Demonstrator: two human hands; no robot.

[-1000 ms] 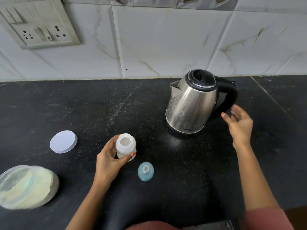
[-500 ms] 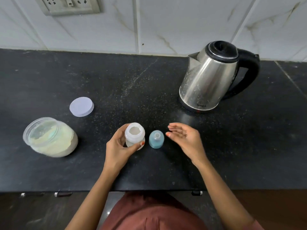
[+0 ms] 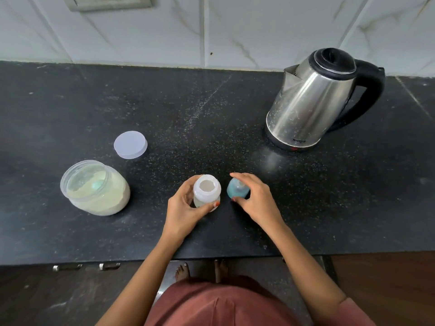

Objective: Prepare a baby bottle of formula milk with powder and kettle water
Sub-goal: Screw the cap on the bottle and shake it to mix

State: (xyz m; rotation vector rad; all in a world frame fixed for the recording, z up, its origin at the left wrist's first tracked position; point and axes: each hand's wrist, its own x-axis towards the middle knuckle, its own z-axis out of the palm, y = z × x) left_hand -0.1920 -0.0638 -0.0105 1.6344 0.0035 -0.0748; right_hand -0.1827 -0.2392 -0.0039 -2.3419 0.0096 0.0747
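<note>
On the table (image 3: 70, 102), the kettle (image 3: 313, 102) stands well beyond the right hand (image 3: 256, 203). The left hand (image 3: 183, 210) clasps the open bottle (image 3: 206, 191); the right curls round the blue teat cap (image 3: 235, 190) just beside it. Best to lift it level, bottle held steady.

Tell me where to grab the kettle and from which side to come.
Grip the black loop handle of the kettle, coming from the right. It arcs out on that side, opposite the spout; the steel body is wide and may be hot.

Kettle (image 3: 308, 109) glossy steel (black plastic handle); counter (image 3: 70, 102) speckled dark stone; jar (image 3: 95, 188) clear plastic
</note>
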